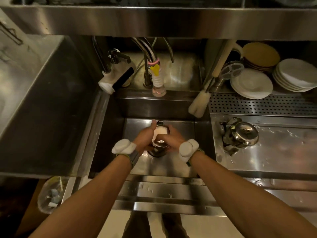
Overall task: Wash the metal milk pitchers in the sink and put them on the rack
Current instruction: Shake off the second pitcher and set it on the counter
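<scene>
Pitcher sits clasped between your hands, low over the middle of the sink: your left hand wraps its wall, thumb raised, while your right hand curls over the rim. Wet steel should feel rigid, light and slippery, so grip the handle. Another pitcher lies on the drainboard near the sink's right edge.

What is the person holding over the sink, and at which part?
Both hands hold one metal milk pitcher: the left hand around its left side, the right hand at the rim and right side.
</scene>
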Demonstrator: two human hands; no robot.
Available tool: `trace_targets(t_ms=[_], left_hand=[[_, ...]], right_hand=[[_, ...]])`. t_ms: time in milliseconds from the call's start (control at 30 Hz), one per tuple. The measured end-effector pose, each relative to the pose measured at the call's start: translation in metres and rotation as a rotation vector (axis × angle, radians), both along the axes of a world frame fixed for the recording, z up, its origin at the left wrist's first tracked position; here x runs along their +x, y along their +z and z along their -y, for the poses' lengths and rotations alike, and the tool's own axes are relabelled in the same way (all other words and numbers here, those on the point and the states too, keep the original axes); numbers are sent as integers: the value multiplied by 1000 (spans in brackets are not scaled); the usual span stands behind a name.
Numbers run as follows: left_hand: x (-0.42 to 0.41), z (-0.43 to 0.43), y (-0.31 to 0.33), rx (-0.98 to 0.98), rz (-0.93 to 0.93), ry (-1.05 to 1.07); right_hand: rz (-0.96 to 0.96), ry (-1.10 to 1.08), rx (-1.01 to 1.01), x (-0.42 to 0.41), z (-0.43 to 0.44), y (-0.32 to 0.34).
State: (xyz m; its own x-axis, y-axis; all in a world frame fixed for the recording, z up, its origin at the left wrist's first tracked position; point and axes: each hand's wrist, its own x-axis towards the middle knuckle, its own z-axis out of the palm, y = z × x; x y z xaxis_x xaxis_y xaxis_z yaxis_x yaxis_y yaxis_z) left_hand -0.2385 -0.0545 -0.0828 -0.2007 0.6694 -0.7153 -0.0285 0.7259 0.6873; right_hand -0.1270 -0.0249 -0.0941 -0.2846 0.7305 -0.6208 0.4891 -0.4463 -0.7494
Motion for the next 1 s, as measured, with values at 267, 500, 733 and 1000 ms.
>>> trace_targets(t_ms=[267,500,733,1000], left_hand=[[14,36,88,127,-46,-130],[21,43,111,278,-179,-183],[74,46,155,450,-298,-326],[165,24,175,532,-569,-552]], right_hand=[[279,182,386,24,32,67],[385,141,548,50,37,103],[448,45,671,110,34,149],[425,-90,739,225,16,183]])
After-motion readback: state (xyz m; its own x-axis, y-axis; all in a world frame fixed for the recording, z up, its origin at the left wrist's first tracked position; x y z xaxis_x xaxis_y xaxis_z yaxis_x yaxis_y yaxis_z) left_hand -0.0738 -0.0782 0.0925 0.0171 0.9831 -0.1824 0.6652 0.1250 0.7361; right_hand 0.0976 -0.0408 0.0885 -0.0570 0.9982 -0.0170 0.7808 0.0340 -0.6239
